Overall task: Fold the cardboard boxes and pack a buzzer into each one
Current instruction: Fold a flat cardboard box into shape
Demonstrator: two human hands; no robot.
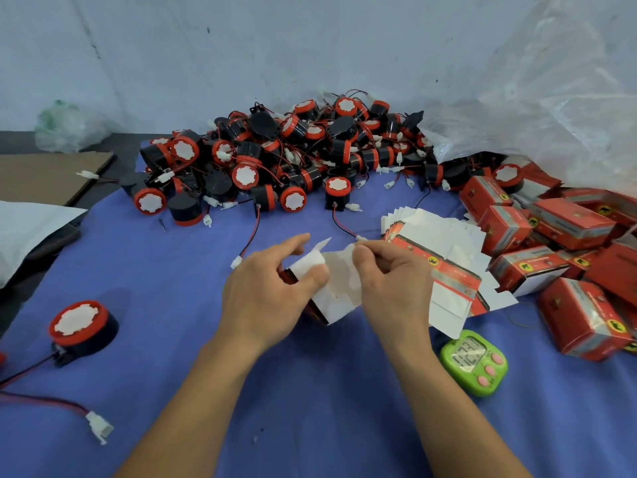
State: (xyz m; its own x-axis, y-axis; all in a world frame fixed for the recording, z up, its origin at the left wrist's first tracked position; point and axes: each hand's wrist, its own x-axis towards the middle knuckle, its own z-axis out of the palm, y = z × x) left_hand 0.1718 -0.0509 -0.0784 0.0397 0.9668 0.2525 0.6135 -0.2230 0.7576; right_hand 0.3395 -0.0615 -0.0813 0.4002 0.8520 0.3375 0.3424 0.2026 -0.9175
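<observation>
Matt blue cloth (310, 408), glossy cardboard boxes (582, 319)

Left grip (272, 298) holds part-folded box (339, 288), thumb pressing on white flap. Right grip (393, 281) pinches flap edge at top. Box white inside, red outside. Desk (310, 426) covered in blue cloth. Buzzer pile (275, 157) at back, red and black, wires tangled. Flat box stack (444, 257) fanned just right of grips. Folded red boxes (568, 236) heaped far right. Lone buzzer (81, 327) at left, white face up. Green timer (475, 362) beside right wrist. Clear plastic bag (551, 98) back right.
</observation>
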